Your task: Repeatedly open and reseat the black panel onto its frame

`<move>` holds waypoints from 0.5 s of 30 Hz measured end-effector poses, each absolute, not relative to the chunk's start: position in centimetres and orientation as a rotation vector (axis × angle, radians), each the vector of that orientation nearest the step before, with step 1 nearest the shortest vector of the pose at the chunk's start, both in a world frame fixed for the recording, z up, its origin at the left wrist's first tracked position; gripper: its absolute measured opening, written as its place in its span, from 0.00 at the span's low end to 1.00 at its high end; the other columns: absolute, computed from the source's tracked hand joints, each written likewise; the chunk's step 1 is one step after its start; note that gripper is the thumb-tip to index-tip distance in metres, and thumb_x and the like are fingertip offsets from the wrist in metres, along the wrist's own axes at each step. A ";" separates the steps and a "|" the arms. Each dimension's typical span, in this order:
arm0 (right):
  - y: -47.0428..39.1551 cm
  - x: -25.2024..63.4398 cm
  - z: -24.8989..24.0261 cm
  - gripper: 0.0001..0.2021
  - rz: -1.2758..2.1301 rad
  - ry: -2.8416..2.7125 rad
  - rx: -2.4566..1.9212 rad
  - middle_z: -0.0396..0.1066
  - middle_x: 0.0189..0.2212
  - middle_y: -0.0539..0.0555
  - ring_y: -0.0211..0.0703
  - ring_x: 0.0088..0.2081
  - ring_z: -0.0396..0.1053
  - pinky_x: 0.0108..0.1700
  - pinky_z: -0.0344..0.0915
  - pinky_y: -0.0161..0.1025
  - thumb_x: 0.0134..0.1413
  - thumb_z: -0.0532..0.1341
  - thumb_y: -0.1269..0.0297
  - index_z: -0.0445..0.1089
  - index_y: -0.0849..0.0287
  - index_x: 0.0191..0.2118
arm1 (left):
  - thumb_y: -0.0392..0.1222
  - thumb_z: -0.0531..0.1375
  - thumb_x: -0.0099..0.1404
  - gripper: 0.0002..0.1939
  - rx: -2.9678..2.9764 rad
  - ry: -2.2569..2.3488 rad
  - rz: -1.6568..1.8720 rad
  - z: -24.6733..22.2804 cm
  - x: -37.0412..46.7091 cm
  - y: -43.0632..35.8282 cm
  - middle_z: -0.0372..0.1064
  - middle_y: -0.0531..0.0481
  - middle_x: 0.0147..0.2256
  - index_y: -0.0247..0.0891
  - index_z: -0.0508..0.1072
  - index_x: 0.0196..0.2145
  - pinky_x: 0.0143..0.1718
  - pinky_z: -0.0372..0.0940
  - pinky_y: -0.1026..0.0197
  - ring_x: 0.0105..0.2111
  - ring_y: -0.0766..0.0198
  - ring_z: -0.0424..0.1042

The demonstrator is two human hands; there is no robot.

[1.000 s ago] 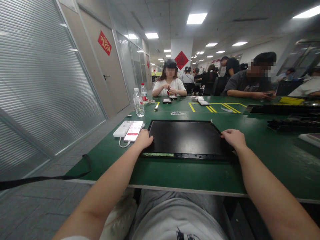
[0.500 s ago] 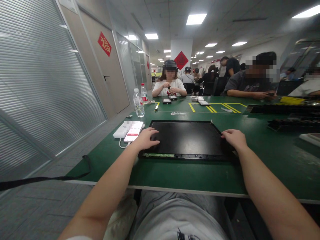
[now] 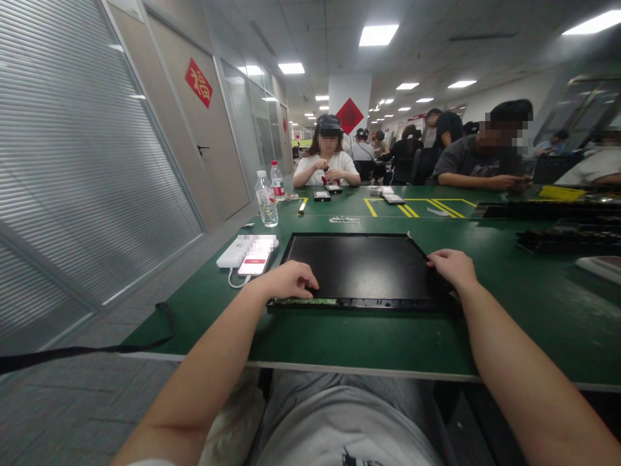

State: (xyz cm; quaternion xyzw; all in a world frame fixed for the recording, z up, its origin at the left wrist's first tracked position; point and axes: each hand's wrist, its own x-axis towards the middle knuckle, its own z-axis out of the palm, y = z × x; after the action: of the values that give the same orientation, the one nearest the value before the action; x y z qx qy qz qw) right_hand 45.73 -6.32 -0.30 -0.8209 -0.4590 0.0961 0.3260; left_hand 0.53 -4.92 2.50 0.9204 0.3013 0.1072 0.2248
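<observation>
A black flat screen panel [image 3: 371, 265] lies on the green table with its raised frame around it. A strip of green circuit board [image 3: 305, 301] shows along the left part of its near edge. Over the near left corner of the panel, my left hand [image 3: 294, 279] is bent, thumb and fingers apart, close above the circuit board; whether it touches cannot be made out. At the right edge, my right hand [image 3: 453, 266] has its fingertips closed on the frame of the panel.
Left of the panel lie a white box [image 3: 233, 252] and a lit phone [image 3: 255, 257] with a white cable. Beyond stand two bottles [image 3: 267, 202]. Dark long parts [image 3: 557, 241] lie to the right. A person [image 3: 327, 158] sits across the table; another person [image 3: 478, 162] sits at right.
My left hand has moved slightly right and toward me, from the panel's left side to its near left corner, its fingers more bent. My right hand stays at the right edge.
</observation>
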 end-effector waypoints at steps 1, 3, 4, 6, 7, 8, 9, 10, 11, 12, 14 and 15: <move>-6.3 45.7 -0.3 0.10 0.251 -1.199 -2.148 0.81 0.32 0.54 0.51 0.39 0.76 0.43 0.68 0.43 0.52 0.61 0.63 0.81 0.54 0.35 | 0.39 0.72 0.58 0.12 2.553 0.836 0.289 2.6 0.6 -5.0 0.76 0.48 0.37 0.39 0.85 0.42 0.34 0.66 0.65 0.31 0.65 0.74; -6.2 45.7 -0.3 0.11 0.254 -1.192 -2.143 0.81 0.32 0.55 0.51 0.38 0.76 0.43 0.69 0.43 0.53 0.61 0.62 0.81 0.55 0.36 | 0.38 0.72 0.58 0.11 2.588 0.848 0.275 2.8 0.7 -5.1 0.77 0.49 0.35 0.38 0.86 0.40 0.33 0.65 0.66 0.30 0.66 0.74; -6.2 45.7 -0.3 0.11 0.256 -1.189 -2.142 0.81 0.31 0.55 0.51 0.38 0.76 0.43 0.69 0.43 0.53 0.61 0.62 0.81 0.55 0.36 | 0.38 0.71 0.58 0.10 2.602 0.854 0.267 3.0 0.8 -5.3 0.77 0.49 0.35 0.38 0.86 0.40 0.33 0.65 0.66 0.30 0.66 0.74; -6.1 45.8 -0.4 0.11 0.260 -1.188 -2.142 0.81 0.31 0.55 0.51 0.37 0.76 0.43 0.69 0.44 0.53 0.61 0.61 0.81 0.55 0.37 | 0.37 0.70 0.59 0.08 2.625 0.867 0.252 3.3 1.0 -5.6 0.78 0.49 0.34 0.38 0.86 0.38 0.34 0.64 0.67 0.30 0.66 0.74; -6.1 45.8 -0.4 0.11 0.259 -1.189 -2.142 0.81 0.31 0.55 0.51 0.37 0.77 0.43 0.69 0.44 0.53 0.61 0.62 0.81 0.55 0.37 | 0.36 0.70 0.60 0.08 2.639 0.875 0.247 3.4 1.1 -5.8 0.79 0.50 0.33 0.39 0.86 0.38 0.34 0.64 0.67 0.31 0.66 0.75; -6.1 45.8 -0.4 0.11 0.256 -1.192 -2.142 0.81 0.31 0.55 0.51 0.37 0.77 0.43 0.69 0.43 0.53 0.60 0.62 0.81 0.55 0.36 | 0.36 0.69 0.61 0.07 2.653 0.885 0.241 3.5 1.2 -5.9 0.79 0.50 0.33 0.39 0.86 0.38 0.34 0.64 0.67 0.31 0.65 0.75; -6.1 45.8 -0.5 0.11 0.252 -1.196 -2.147 0.81 0.31 0.55 0.51 0.38 0.77 0.43 0.69 0.43 0.53 0.60 0.63 0.81 0.55 0.36 | 0.36 0.69 0.61 0.07 2.666 0.895 0.235 3.6 1.2 -6.1 0.79 0.50 0.33 0.39 0.86 0.38 0.34 0.63 0.67 0.31 0.65 0.75; -6.1 45.9 -0.5 0.11 0.249 -1.202 -2.153 0.81 0.32 0.55 0.52 0.39 0.77 0.42 0.69 0.43 0.52 0.60 0.63 0.81 0.55 0.36 | 0.36 0.69 0.61 0.08 2.675 0.902 0.231 3.6 1.3 -6.1 0.79 0.50 0.33 0.39 0.86 0.38 0.34 0.63 0.67 0.31 0.66 0.75; -6.1 45.9 -0.5 0.11 0.246 -1.206 -2.161 0.81 0.32 0.55 0.52 0.40 0.77 0.42 0.69 0.43 0.52 0.60 0.63 0.81 0.55 0.36 | 0.36 0.69 0.61 0.07 2.679 0.905 0.229 3.6 1.3 -6.2 0.79 0.50 0.32 0.39 0.86 0.38 0.33 0.63 0.67 0.30 0.66 0.75; -6.1 45.9 -0.5 0.11 0.243 -1.209 -2.170 0.81 0.33 0.55 0.52 0.40 0.77 0.42 0.69 0.43 0.52 0.60 0.64 0.81 0.55 0.36 | 0.35 0.68 0.61 0.07 2.682 0.901 0.229 3.6 1.3 -6.2 0.79 0.51 0.32 0.39 0.86 0.37 0.33 0.63 0.67 0.30 0.66 0.75; -6.1 45.9 -0.5 0.11 0.238 -1.209 -2.181 0.81 0.33 0.55 0.53 0.41 0.77 0.42 0.69 0.43 0.52 0.61 0.64 0.81 0.54 0.35 | 0.33 0.67 0.60 0.07 2.684 0.876 0.243 3.5 1.3 -6.2 0.79 0.51 0.32 0.39 0.86 0.36 0.34 0.63 0.67 0.30 0.66 0.75; -6.1 46.0 -0.5 0.11 0.234 -1.209 -2.182 0.81 0.33 0.55 0.53 0.41 0.77 0.42 0.69 0.43 0.51 0.61 0.63 0.81 0.54 0.35 | 0.32 0.67 0.60 0.07 2.684 0.859 0.251 3.4 1.3 -6.1 0.79 0.51 0.32 0.39 0.86 0.34 0.34 0.63 0.67 0.31 0.66 0.75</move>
State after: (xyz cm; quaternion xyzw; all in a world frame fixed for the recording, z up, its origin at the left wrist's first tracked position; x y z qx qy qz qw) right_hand 45.96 -6.11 -0.54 -0.8273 -0.4583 0.0889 0.3126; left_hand 1.29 -6.13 3.40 0.9371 0.3000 0.0877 0.1554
